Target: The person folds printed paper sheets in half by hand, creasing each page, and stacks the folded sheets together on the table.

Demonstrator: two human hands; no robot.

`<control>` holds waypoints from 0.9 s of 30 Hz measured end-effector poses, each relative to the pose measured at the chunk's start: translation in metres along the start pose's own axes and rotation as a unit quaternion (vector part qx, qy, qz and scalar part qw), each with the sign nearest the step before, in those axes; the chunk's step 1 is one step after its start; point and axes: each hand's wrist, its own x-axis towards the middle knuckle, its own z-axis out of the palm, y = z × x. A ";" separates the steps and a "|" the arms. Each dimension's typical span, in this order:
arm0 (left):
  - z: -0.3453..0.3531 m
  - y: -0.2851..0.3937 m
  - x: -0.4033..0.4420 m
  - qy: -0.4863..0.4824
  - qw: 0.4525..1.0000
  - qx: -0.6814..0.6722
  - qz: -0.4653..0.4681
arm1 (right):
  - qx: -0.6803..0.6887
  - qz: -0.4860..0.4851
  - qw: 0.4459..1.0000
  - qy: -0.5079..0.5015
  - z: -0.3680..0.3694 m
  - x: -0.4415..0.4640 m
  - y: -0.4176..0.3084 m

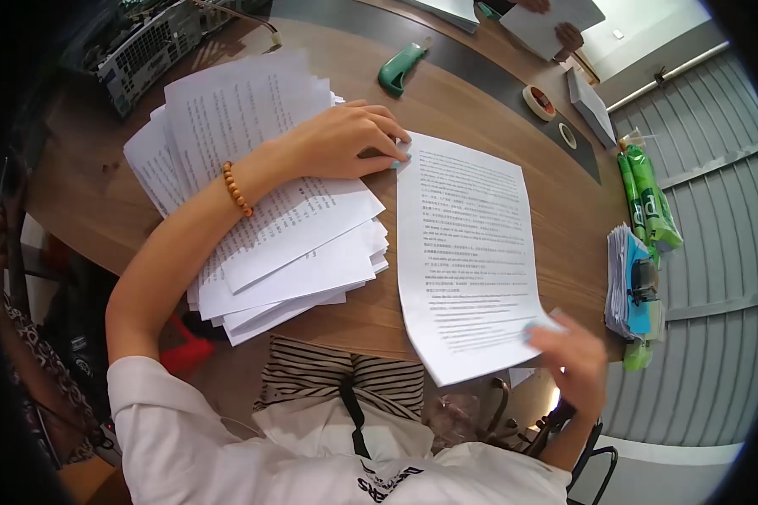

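Observation:
A printed sheet [467,244] lies on the wooden table in front of me, its near edge lifted and hanging slightly past the table's edge. My left hand [354,141] pinches the sheet's far left corner, and its wrist, with a beaded bracelet [236,189], crosses a messy pile of printed papers [286,227]. At the sheet's near right corner is my right hand [573,358], a little blurred, its thumb and fingers closed on the paper.
A green cutter [403,69] lies at the far side, tape rolls [539,103] at the far right. Green packets [648,198] and clipped papers [621,286] line the right edge. An electronic chassis [152,55] stands far left. Another person's hand [569,38] holds paper across the table.

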 end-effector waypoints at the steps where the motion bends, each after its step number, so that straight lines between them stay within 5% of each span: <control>1: 0.001 0.000 0.000 0.003 1.000 -0.003 -0.003 | -0.052 -0.012 0.997 0.053 -0.009 0.010 0.006; 5: 0.001 0.000 -0.001 0.006 1.000 -0.010 -0.005 | -0.081 0.061 0.987 0.126 -0.022 0.075 0.024; 12: 0.003 -0.004 0.000 0.006 1.000 0.006 0.018 | -0.035 0.059 0.997 0.027 0.038 0.167 0.092; 18: 0.000 -0.001 0.002 0.010 0.994 -0.064 -0.084 | -0.039 0.040 0.995 0.082 0.051 0.177 0.102; 27: 0.004 -0.001 0.000 0.019 1.000 -0.001 0.003 | -0.023 0.075 0.985 0.151 0.074 0.175 0.100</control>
